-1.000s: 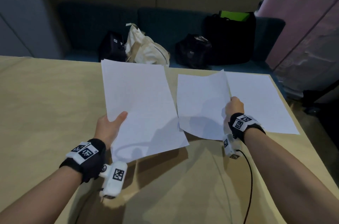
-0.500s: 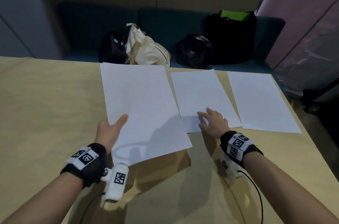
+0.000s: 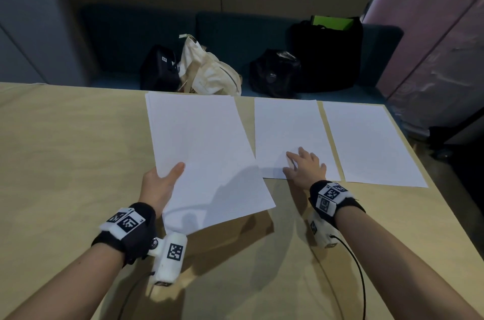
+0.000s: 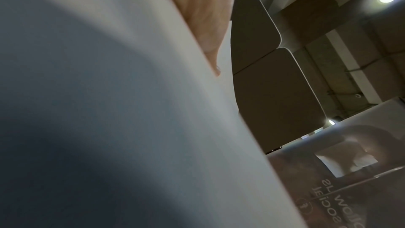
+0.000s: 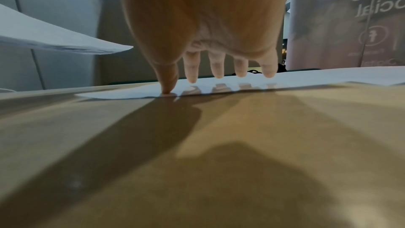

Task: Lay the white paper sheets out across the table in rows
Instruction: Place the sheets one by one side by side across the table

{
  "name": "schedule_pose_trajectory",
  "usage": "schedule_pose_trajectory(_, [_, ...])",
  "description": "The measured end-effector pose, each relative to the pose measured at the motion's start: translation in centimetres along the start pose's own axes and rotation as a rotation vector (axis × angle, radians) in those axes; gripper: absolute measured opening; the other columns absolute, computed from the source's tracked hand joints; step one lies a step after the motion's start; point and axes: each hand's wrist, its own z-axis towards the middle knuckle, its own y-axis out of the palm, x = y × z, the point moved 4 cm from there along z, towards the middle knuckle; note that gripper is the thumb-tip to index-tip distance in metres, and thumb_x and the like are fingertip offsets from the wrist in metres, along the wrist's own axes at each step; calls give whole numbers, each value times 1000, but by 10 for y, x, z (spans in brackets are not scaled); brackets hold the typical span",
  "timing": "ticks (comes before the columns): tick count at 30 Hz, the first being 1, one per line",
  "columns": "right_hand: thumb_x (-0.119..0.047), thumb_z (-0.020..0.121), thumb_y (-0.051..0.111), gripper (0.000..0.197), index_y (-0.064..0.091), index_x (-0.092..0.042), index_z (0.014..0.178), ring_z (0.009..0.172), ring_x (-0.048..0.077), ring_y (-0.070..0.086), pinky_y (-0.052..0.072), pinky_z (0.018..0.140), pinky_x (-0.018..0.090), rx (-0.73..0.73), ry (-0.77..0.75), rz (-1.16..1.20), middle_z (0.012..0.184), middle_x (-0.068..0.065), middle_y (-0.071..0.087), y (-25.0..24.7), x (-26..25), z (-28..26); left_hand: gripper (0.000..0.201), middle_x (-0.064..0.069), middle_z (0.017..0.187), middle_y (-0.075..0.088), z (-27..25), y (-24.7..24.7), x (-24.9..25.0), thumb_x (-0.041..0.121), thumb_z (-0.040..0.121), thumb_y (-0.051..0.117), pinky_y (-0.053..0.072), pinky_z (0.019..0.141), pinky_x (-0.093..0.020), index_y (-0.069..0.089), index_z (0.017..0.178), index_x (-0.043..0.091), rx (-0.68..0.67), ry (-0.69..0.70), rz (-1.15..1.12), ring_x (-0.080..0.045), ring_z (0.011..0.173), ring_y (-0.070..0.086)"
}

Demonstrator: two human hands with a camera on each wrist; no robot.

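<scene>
My left hand (image 3: 159, 183) grips a stack of white paper sheets (image 3: 204, 152) by its near left edge, thumb on top, holding it above the tan table (image 3: 65, 149). The stack's underside (image 4: 109, 110) fills the left wrist view, with my thumb (image 4: 206, 23) along its edge. Two single sheets lie flat at the table's far right: a middle sheet (image 3: 290, 131) and a rightmost sheet (image 3: 366, 141). My right hand (image 3: 305, 166) lies spread over the middle sheet's near edge. In the right wrist view its thumb touches the sheet (image 5: 219, 87); the straight fingers (image 5: 217, 68) hover just above it.
Beyond the table's far edge runs a dark bench with a black bag (image 3: 157, 70), a cream tote (image 3: 209, 70), another black bag (image 3: 275, 73) and a large black bag with a green top (image 3: 330, 52). The table's right edge (image 3: 424, 188) slants close by.
My right hand laid the lifted sheet flat beside the rightmost one, then slid it further away and straighter. It now rests open on it. The left hand keeps holding the stack.
</scene>
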Motion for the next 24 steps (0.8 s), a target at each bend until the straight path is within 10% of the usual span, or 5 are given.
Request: schedule_pose_trajectory(24, [-32, 90, 48, 54, 33, -28, 142, 144, 30, 14, 13, 112, 59, -38, 33, 26, 158, 1, 17, -7, -1, 0, 35, -14, 118, 64, -1, 7, -5, 17, 88, 62, 45, 89, -31, 59, 119, 2, -34, -10, 0, -23, 99, 61])
